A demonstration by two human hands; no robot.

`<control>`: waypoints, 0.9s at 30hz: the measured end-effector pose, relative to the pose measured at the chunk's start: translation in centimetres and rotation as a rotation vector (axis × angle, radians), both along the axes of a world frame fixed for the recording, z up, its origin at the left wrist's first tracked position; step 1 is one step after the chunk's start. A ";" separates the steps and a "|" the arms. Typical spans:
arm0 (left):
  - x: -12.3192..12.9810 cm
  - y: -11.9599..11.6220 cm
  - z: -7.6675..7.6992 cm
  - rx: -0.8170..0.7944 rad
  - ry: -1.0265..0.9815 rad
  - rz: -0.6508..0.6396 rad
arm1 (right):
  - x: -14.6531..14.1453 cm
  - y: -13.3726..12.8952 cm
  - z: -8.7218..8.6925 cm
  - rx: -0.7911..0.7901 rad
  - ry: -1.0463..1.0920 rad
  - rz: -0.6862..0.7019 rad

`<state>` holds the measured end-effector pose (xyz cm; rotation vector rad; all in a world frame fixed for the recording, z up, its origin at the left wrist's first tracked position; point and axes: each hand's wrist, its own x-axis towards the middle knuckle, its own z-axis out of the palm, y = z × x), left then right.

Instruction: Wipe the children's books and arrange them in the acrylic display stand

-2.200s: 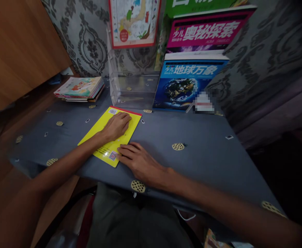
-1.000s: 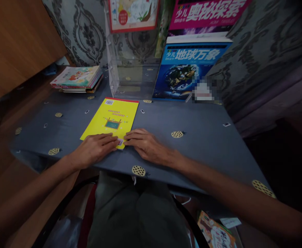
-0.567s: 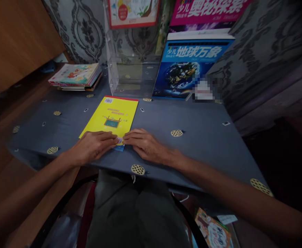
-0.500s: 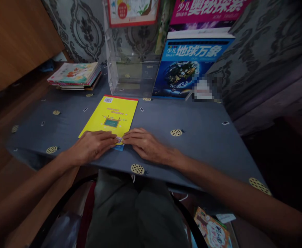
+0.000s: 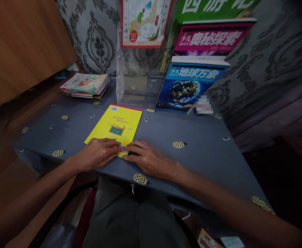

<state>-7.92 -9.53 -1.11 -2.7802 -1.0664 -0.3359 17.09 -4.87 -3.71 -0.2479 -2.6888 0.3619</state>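
A yellow book with a red strip along its far edge lies closed and flat on the cloth-covered table. A barcode is at its top left, with a small chalkboard picture in the middle. My left hand rests on the book's near left part, fingers stretched toward a small printed code near the bottom edge. At the near right corner my right hand touches the book, its fingers extended and a dark gap between them and the thumb. The fingertips of both hands almost meet. The book's near edge is partly hidden.
A clear display rack stands at the back, a red-framed book on it. Blue and magenta books stand at its right. A stack of books lies at the back left. The table's front edge borders my lap.
The view has tilted up, so everything sits lower in the picture. A blue sliver under the book's near edge no longer shows. The right hand's fingers and thumb are more spread.
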 end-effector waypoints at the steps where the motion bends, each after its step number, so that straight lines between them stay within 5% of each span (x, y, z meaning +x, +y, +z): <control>1: 0.1 0.0 -0.1 0.004 -0.006 0.008 | 0.0 -0.1 0.0 0.009 -0.013 -0.004; 18: 0.4 0.7 -1.4 -0.110 -0.219 0.079 | 0.1 -1.0 1.3 0.089 -0.192 -0.069; 27: -2.4 3.3 -2.0 -0.044 -0.056 0.477 | 0.2 -1.5 1.1 0.130 -0.127 -0.132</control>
